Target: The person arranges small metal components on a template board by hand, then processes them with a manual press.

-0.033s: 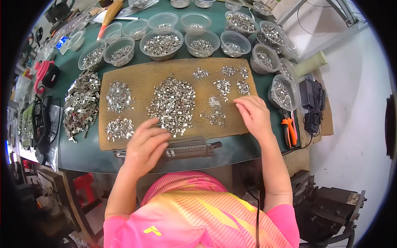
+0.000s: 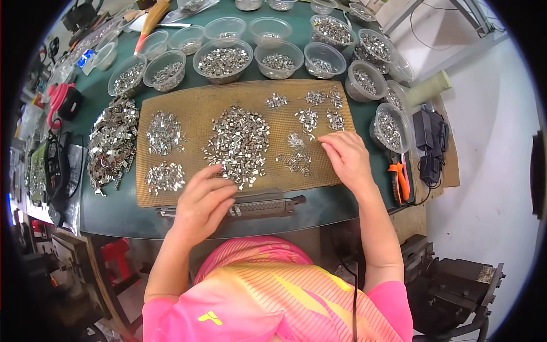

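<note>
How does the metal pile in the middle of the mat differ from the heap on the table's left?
The middle pile lies on the tan mat; the left heap lies on the green table.
The middle pile thins into loose bits at its edges; the left heap looks denser and darker.
The left hand is beside the middle pile, away from the left heap.
Both are small, shiny metal pieces.

Covered, cropped and too fine to read

The left hand (image 2: 204,200) and its wrist hide part of the dark bar (image 2: 268,208) at the mat's near edge. Whether the right hand (image 2: 350,159) pinches anything cannot be told. In the central heap (image 2: 238,139), the metal pieces are too small and tangled for single shapes to read clearly. The top edge crops a clear bowl (image 2: 248,8); the lower edge cuts off the pink-and-yellow shirt (image 2: 268,302).
</note>
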`<state>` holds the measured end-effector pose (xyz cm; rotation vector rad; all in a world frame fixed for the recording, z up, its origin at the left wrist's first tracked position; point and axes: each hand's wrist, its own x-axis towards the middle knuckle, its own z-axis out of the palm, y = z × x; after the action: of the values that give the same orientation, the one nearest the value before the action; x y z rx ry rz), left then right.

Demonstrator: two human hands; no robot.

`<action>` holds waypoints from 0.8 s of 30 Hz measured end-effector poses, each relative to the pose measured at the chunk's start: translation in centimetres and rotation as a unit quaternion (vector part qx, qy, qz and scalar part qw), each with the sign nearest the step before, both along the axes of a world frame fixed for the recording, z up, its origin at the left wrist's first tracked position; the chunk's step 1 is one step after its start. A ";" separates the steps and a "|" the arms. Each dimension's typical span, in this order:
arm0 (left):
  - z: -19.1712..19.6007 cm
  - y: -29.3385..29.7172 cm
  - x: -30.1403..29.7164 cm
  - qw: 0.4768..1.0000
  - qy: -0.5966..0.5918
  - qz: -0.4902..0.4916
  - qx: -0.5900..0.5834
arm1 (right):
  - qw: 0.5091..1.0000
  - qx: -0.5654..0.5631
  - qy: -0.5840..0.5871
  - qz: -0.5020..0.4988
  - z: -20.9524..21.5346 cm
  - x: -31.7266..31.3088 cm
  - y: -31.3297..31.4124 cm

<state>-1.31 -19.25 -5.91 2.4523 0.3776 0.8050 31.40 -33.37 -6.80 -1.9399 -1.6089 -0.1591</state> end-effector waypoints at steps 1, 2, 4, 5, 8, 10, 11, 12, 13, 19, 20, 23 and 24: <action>-0.1 -0.2 0.0 1.000 0.002 0.001 0.000 | 0.999 -0.010 -0.033 0.025 -0.3 0.0 0.4; -0.3 -0.4 0.0 1.000 0.000 0.000 -0.004 | 0.999 -0.009 -0.032 0.027 -0.7 0.1 0.8; -0.4 -0.7 -0.2 1.000 -0.001 0.000 -0.009 | 0.998 -0.011 -0.051 0.021 -1.4 0.2 1.3; -0.4 -0.8 -0.3 1.000 0.000 0.004 -0.009 | 0.998 -0.011 -0.050 0.024 -1.4 0.1 1.6; -0.6 -0.9 -0.9 1.000 0.005 0.012 -0.027 | 0.999 -0.005 -0.048 0.004 -1.5 -0.3 2.2; -0.6 -0.8 -1.1 0.999 0.004 0.005 -0.034 | 0.997 -0.023 -0.061 -0.028 -1.5 -0.5 2.4; -0.4 -0.8 -1.2 0.999 0.007 0.007 -0.036 | 0.998 -0.025 -0.059 -0.025 -1.5 -0.6 2.5; -0.3 -0.8 -1.2 0.999 0.003 0.004 -0.036 | 0.996 -0.023 -0.073 -0.033 -1.4 -0.7 2.7; -0.2 -0.7 -1.1 0.999 -0.001 0.000 -0.036 | 0.995 -0.022 -0.088 -0.042 -1.5 -0.6 2.8; 0.2 -0.4 -0.7 0.997 -0.021 -0.026 -0.064 | 0.996 -0.046 -0.075 0.004 0.8 -1.4 2.3; 0.7 -0.8 -0.7 0.997 -0.021 -0.027 -0.066 | 0.997 -0.043 -0.050 0.044 2.4 -2.6 1.6; 1.3 -0.5 -0.4 0.996 -0.035 -0.036 -0.078 | 0.988 -0.058 0.010 0.144 4.5 -6.1 0.1; 1.2 -0.4 -0.2 0.996 -0.038 -0.039 -0.076 | 0.979 -0.098 0.011 0.176 4.9 -7.1 -0.5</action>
<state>-1.48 -19.65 -4.72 2.2737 0.3029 0.8035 24.35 -33.88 -1.88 -1.7512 -1.9843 0.1708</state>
